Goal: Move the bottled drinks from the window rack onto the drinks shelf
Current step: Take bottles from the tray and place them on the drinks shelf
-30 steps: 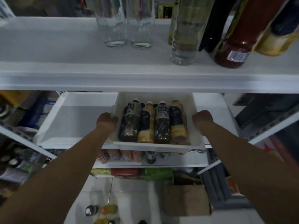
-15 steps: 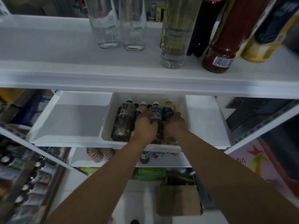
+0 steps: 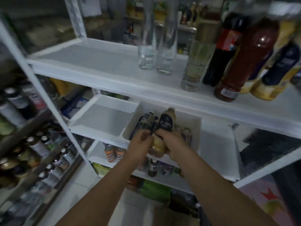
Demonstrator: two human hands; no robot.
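Note:
A white tray (image 3: 196,128) sits on the middle shelf of a white rack and holds several small bottled drinks. My left hand (image 3: 140,142) grips a dark-labelled bottle (image 3: 145,122) at the tray's left side. My right hand (image 3: 171,141) is closed around a yellow drink bottle with a dark label (image 3: 165,123), which is tilted and raised above the others. Two more bottles (image 3: 187,134) lie partly hidden behind my right hand. Both hands touch each other over the tray's front.
The top shelf (image 3: 101,62) carries two clear glass bottles (image 3: 156,51), a cola bottle (image 3: 223,51), a red drink (image 3: 239,67) and yellow bottles (image 3: 273,75). A second rack of bottles (image 3: 32,154) stands at the left. Cans and bottles (image 3: 114,153) fill the lower shelf.
My hands left the tray's sides, closed on two bottles in its middle and lifted them. The view has swung to the right and upward, and the picture is blurred.

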